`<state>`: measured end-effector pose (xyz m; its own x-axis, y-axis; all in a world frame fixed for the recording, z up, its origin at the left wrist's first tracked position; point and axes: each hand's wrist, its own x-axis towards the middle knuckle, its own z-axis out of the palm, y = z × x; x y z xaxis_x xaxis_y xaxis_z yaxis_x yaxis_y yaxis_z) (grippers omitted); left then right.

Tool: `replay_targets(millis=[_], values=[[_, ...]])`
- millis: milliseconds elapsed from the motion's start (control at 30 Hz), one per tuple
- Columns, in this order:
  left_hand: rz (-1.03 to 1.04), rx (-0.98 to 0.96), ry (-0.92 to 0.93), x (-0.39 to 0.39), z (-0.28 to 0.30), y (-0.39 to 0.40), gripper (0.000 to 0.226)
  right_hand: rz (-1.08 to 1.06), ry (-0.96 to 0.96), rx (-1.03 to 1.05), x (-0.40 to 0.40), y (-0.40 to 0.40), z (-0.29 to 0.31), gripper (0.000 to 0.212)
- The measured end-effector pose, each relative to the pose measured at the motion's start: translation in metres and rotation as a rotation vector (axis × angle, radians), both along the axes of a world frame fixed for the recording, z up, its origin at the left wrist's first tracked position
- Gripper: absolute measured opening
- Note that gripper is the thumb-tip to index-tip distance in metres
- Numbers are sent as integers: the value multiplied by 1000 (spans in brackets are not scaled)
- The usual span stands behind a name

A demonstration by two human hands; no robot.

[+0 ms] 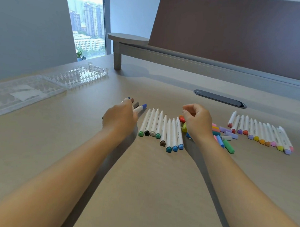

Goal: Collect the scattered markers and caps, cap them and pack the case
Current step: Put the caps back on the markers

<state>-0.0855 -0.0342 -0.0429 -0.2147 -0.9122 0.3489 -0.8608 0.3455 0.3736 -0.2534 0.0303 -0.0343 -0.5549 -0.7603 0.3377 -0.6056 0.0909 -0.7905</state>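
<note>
left hand (pixel 120 118) grips several capped markers (pixel 137 107), barrels mostly hidden | right hand (pixel 196 122) curled, holding nothing visible, covers part of loose caps (pixel 223 134) | case (pixel 43 85) open on bench (pixel 142 182), clear, contents unclear | uncapped rows (pixel 162 128) between hands

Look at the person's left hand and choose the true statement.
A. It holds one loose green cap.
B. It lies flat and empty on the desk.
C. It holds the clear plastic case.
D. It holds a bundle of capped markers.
D: the left hand grips a bundle of capped markers, whose blue, grey and brown caps stick out past the fingers; the clear plastic case lies open and apart on the desk.
</note>
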Motion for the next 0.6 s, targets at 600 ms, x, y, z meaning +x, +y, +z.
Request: replay_targets(millis=[600], values=[[-91,106,-360,-28,3,3,19,-89,81,98,-39,39,-3,27]])
